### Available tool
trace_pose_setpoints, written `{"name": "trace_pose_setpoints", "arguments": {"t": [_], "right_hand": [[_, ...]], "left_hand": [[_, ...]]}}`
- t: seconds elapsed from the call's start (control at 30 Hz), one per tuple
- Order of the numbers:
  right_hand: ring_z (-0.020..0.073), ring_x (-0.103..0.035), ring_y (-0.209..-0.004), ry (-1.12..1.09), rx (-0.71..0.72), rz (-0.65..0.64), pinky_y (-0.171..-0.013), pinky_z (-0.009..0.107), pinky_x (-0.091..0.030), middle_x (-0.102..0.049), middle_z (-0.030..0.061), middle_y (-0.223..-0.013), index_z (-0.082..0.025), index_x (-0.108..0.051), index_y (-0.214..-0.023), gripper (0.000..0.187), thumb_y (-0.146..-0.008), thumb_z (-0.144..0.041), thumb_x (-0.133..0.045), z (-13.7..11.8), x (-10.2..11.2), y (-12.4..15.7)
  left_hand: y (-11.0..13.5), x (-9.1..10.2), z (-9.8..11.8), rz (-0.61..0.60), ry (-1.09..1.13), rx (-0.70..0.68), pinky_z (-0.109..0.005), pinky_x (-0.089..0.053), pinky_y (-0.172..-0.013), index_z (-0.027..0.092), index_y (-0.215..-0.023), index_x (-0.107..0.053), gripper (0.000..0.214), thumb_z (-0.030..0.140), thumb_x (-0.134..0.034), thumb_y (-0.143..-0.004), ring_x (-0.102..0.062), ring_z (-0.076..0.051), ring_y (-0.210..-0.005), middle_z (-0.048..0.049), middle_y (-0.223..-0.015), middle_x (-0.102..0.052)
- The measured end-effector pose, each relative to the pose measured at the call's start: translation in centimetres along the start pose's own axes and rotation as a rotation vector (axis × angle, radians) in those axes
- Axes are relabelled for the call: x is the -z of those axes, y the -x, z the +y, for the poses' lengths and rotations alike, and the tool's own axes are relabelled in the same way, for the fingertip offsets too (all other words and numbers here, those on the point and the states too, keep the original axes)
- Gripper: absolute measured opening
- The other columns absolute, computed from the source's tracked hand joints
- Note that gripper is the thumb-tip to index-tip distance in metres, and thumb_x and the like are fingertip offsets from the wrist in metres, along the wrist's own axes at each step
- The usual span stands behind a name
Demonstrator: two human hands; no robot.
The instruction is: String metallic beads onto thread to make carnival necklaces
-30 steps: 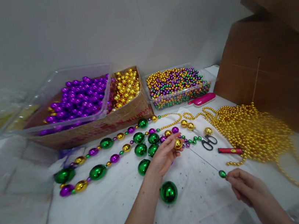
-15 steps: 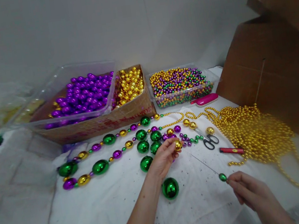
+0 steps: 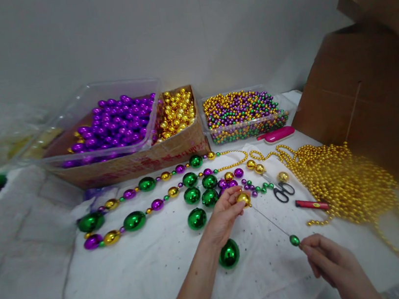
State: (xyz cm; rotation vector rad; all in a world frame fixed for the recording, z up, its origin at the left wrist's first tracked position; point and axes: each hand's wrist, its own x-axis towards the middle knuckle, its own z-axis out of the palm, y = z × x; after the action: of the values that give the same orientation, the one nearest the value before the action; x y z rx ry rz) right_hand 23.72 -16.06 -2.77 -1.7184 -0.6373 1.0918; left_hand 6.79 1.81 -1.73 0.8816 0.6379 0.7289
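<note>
My left hand (image 3: 227, 215) pinches a shiny gold bead (image 3: 243, 199) between thumb and fingers, above the white cloth. A thin straight wire (image 3: 272, 220) runs from the near side of that bead down to a green bead (image 3: 294, 240) threaded on it. Just behind the green bead, my right hand (image 3: 326, 255) is closed on the wire's end in a pinch; what lies inside the fingers is hidden. Large green balls (image 3: 197, 218) sit left of my left hand, and one more green ball (image 3: 229, 253) rests beside my left forearm. Small purple and green beads (image 3: 253, 187) lie just beyond the fingers.
A partly laid-out bead necklace (image 3: 134, 221) stretches left. Behind stand a tub of purple beads (image 3: 118, 126), gold beads (image 3: 175, 113) in a carton and a tub of mixed beads (image 3: 242, 113). Scissors (image 3: 284, 191), a red lighter (image 3: 312, 205) and gold bead strands (image 3: 345, 183) lie right.
My two hands have come closer together. The wire's far tip, apart from the gold bead before, now meets it. The gold bead has turned slightly in my left fingers.
</note>
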Motion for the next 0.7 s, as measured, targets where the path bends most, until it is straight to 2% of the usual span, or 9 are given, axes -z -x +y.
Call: {"name": "trace_pose_setpoints", "arguments": {"t": [0.1, 0.27, 0.47, 0.7], "right_hand": [[0.0068, -0.028, -0.040, -0.037, -0.020, 0.013, -0.040, 0.021, -0.014, -0.044, -0.0044, -0.046, -0.018, -0.059, -0.072, 0.041, -0.070, -0.058, -0.064, 0.7, -0.3, -0.1], [0.0069, -0.028, -0.041, -0.046, -0.023, -0.004, -0.041, 0.020, -0.014, -0.045, -0.0045, -0.048, -0.019, -0.059, -0.074, 0.040, -0.070, -0.058, -0.064, 2.3, 0.2, -0.6], [0.0071, -0.030, -0.042, -0.019, 0.015, -0.016, -0.042, 0.020, -0.017, -0.046, -0.0038, -0.050, -0.018, -0.059, -0.073, 0.039, -0.071, -0.057, -0.064, 3.7, 0.7, -1.1], [0.0074, -0.030, -0.042, -0.100, -0.031, -0.031, -0.041, 0.020, -0.018, -0.048, -0.0037, -0.053, -0.019, -0.060, -0.072, 0.038, -0.068, -0.056, -0.068, 4.4, 0.4, -1.5]], "left_hand": [[0.3, -0.6, -0.4, -0.001, 0.001, -0.022, -0.023, -0.039, -0.068, 0.019, -0.114, -0.054, 0.048, 0.018, -0.072, -0.070, -0.057, -0.015, -0.088, -0.0084, -0.110, -0.063], [0.8, -1.4, -1.0, -0.048, 0.024, -0.074, -0.030, -0.041, -0.083, 0.020, -0.116, -0.050, 0.053, 0.014, -0.073, -0.068, -0.057, -0.017, -0.094, -0.0081, -0.110, -0.062], [1.3, -2.1, -0.8, -0.031, -0.033, -0.089, -0.030, -0.042, -0.081, 0.020, -0.113, -0.048, 0.056, 0.014, -0.076, -0.065, -0.057, -0.016, -0.090, -0.0083, -0.108, -0.062], [1.7, -2.0, -0.6, -0.003, -0.064, -0.094, -0.031, -0.042, -0.081, 0.020, -0.112, -0.049, 0.054, 0.016, -0.076, -0.065, -0.057, -0.018, -0.091, -0.0091, -0.110, -0.062]]}}
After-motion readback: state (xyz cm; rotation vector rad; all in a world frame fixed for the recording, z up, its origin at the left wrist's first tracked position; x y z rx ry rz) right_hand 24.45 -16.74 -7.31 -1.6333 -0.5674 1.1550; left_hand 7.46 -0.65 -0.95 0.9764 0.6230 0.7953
